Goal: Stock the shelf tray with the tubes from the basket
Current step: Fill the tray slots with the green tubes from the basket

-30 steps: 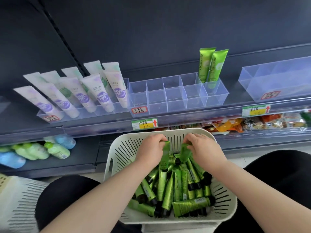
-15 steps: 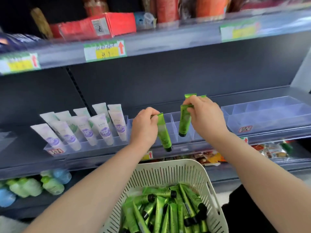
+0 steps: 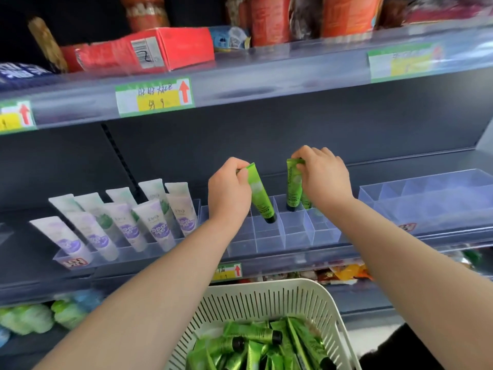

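Note:
A clear divided shelf tray (image 3: 296, 236) sits on the middle shelf. My left hand (image 3: 229, 190) grips a green tube (image 3: 260, 193) by its flat end, tilted, black cap down inside a back compartment. My right hand (image 3: 324, 177) holds another green tube (image 3: 293, 185) upright by its top, cap down in a back compartment further right. Beside it a further green tube (image 3: 306, 201) stands partly hidden behind my right hand. Below, the white slotted basket (image 3: 266, 300) holds several green tubes (image 3: 256, 343).
White and purple tubes (image 3: 128, 222) fill a clear tray to the left. Another clear divided tray (image 3: 426, 201) stands to the right. The shelf above carries a red box (image 3: 149, 50) and bags, with price labels along its edge. Green and blue bottles (image 3: 34, 316) lie on the lower shelf.
Both hands took a green tube each from the basket, lifted them to the shelf, and lowered them cap-down into the clear tray's back compartments. The view tilted upward.

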The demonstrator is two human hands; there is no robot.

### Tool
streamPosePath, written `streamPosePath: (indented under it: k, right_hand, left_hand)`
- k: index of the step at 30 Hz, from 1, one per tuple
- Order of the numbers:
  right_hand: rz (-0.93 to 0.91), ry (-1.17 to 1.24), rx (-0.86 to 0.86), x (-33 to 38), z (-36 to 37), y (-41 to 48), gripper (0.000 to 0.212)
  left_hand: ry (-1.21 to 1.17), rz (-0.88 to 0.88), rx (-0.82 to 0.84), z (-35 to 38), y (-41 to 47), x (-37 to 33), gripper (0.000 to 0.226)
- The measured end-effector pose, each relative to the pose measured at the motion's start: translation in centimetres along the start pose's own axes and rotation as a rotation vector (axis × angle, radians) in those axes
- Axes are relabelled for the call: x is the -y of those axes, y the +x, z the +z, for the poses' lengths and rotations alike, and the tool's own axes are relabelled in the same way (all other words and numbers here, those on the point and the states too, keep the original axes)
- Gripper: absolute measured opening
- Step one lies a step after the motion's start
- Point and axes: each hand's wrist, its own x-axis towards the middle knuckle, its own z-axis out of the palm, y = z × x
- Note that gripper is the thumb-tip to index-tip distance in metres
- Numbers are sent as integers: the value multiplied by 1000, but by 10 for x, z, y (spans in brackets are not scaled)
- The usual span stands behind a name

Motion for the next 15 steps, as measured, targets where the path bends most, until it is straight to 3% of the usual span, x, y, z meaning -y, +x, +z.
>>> streamPosePath:
  k: [6, 10, 15]
  right_hand:
    - [2, -17, 83, -11, 11, 4, 21]
    - [-15, -46, 231, -15, 23, -5, 26]
    - [-95, -96, 169, -21, 26, -9, 38]
  left_hand:
    - [-9, 16, -11, 16, 20, 1, 16]
    - [7, 26, 2, 29, 28, -2, 17]
    - [53, 59, 67, 47, 37, -11, 21]
